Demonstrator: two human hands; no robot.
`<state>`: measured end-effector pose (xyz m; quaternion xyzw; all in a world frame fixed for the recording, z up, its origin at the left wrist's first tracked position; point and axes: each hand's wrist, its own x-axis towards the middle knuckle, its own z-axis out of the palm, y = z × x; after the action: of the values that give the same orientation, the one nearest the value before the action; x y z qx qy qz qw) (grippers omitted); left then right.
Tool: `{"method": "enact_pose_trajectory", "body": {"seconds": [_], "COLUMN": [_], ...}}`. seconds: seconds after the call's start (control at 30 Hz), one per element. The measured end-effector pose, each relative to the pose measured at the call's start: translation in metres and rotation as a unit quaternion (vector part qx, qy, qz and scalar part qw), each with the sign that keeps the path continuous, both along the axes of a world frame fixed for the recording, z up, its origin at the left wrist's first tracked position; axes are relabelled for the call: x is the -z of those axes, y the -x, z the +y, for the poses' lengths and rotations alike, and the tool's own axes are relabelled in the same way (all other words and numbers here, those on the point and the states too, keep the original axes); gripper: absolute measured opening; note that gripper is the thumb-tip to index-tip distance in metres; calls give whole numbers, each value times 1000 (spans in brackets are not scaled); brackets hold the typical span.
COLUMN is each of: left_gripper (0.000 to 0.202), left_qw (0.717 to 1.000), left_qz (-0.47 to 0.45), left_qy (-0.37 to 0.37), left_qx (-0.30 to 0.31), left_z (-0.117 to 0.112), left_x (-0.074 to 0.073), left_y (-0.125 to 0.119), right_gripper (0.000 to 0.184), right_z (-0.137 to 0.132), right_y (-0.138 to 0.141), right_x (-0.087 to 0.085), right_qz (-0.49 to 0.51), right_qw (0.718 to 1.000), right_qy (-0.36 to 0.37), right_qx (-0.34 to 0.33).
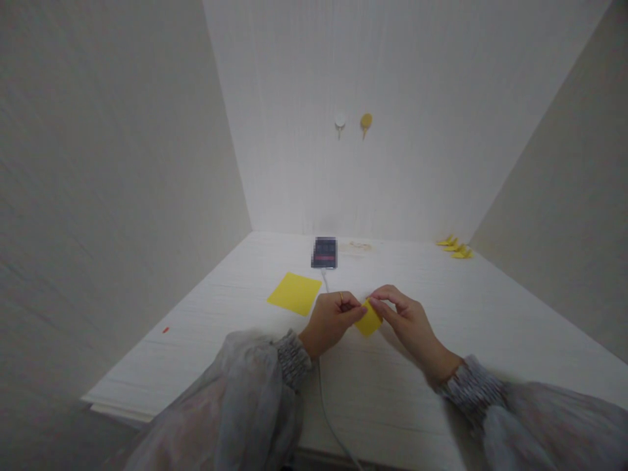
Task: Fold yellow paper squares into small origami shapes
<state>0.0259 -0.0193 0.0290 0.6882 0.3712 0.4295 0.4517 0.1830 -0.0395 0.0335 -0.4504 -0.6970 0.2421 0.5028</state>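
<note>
A yellow four-sided paper sheet is laid flat on the white, streaked tabletop; a smaller, diamond-shaped yellow paper piece is pinched near its top by left hand and right hand.

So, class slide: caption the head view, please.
Left hand and right hand hold a small yellow paper near a flat yellow sheet.

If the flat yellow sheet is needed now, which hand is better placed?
Left hand, likely: it's beside the sheet, with the right hand farther off. Both have fingers on the smaller yellow piece, so left would release first.
</note>
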Motion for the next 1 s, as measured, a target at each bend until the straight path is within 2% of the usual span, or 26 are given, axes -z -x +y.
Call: {"method": "enact_pose_trajectory", "body": {"seconds": [0.2,0.43,0.7,1.0], "left_gripper": [20,20,22,23], "left_qw": [996,985,981,979], "left_qz": [-37,-89,-119,-89], "left_qy": [70,139,147,169], "left_qx": [34,59,48,71], "left_z": [1,2,4,8], "left_x": [1,-1,-2,2], "left_y": [-2,-5,-3,-2], "right_gripper": [12,18,20,21], "right_z": [-3,-8,-4,-4], "right_y": [2,5,8,6], "right_x": [-3,-6,3,-1], "right_qz": [-19,14,107,163], "right_qw": [1000,998,981,969], "right_qy": [-4,67,162,187], "right_qx": [-2,-13,-29,-18]}}
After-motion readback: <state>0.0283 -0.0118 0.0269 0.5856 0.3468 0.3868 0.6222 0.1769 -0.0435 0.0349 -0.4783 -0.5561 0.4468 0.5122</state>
